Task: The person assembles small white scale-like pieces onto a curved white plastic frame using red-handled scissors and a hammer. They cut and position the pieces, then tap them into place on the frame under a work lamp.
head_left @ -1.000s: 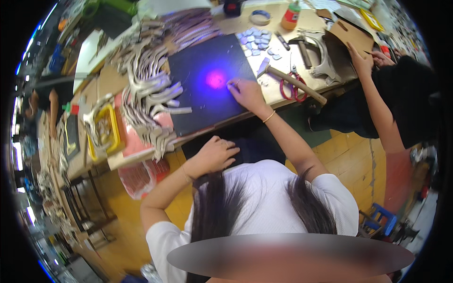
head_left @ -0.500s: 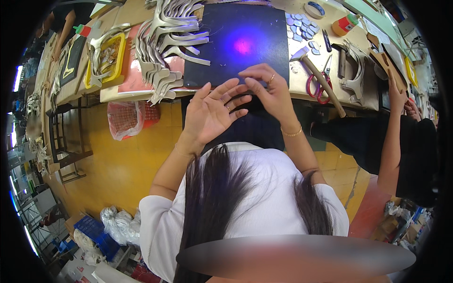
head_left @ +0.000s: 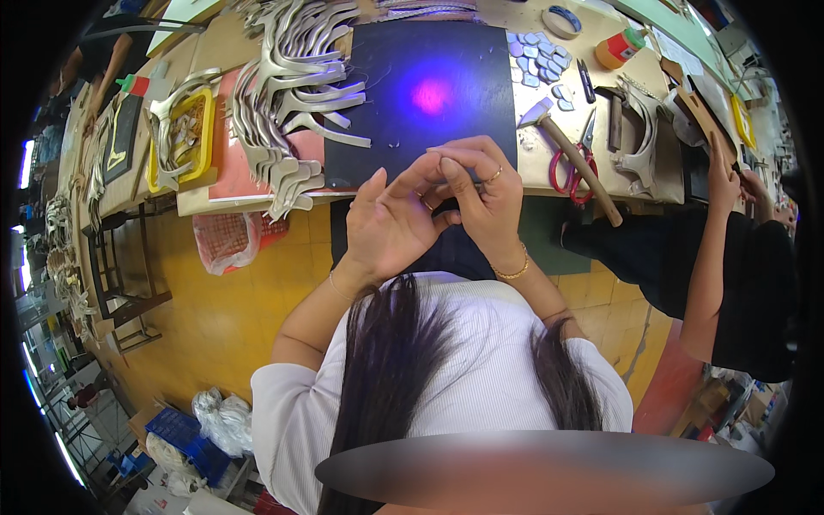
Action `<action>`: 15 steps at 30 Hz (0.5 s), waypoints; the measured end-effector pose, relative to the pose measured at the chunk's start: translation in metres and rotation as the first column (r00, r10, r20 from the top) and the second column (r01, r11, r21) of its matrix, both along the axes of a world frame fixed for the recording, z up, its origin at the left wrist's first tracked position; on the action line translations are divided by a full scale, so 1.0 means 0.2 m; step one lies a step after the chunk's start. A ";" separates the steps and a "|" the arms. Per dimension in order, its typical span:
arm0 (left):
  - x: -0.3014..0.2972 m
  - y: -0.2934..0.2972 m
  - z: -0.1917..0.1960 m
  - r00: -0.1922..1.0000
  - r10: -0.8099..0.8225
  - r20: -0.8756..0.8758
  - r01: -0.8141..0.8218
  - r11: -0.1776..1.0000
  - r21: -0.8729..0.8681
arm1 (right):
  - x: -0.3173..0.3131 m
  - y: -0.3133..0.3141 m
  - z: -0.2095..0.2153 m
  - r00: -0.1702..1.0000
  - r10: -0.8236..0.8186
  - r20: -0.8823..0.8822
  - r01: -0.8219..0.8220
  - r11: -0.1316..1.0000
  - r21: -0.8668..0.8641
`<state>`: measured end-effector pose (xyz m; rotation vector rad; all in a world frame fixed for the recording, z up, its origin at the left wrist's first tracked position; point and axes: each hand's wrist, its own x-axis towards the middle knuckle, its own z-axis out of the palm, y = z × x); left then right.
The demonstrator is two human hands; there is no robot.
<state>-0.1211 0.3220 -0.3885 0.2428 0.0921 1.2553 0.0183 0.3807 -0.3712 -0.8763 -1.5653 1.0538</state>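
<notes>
Both my hands meet in front of the table's near edge. My left hand (head_left: 386, 230) is turned palm up, its thumb apart and its fingers loosely curved. Against its fingertips press the thumb and fingers of my right hand (head_left: 493, 202), closed in a pinch. Whatever lies between them, if anything, is too small or hidden to tell. Just beyond the hands lies a black mat (head_left: 390, 56) with a bright blue and pink light spot (head_left: 428, 96) on it. Several silvery curved, branched pieces (head_left: 279, 86) are stacked along the mat's left side.
Right of the mat are small blue-grey pieces (head_left: 539, 60), a hammer (head_left: 584, 167), red-handled scissors (head_left: 563, 176), a silvery curved frame (head_left: 642, 150) and an orange bottle (head_left: 614, 51). A yellow tray (head_left: 207, 153) stands left; below it, a red basket (head_left: 225, 245). Another person's hand (head_left: 723, 182) is at far right.
My hands have come closer together, the right fingertips now against the left ones. The view has shifted slightly, so the table's things appear a little to the left.
</notes>
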 end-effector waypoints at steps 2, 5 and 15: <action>-0.02 0.03 0.00 1.000 -0.015 -0.021 0.016 0.999 0.043 | -0.03 0.02 0.01 0.999 -0.038 -0.018 0.038 0.999 -0.001; -0.05 0.09 -0.01 0.999 -0.020 -0.043 0.024 0.996 0.083 | -0.06 0.07 0.02 0.998 -0.063 0.001 0.063 0.998 0.030; -0.08 0.23 0.01 0.999 0.031 0.028 -0.034 0.991 0.132 | -0.10 0.24 0.04 0.988 -0.113 0.108 0.074 0.947 0.313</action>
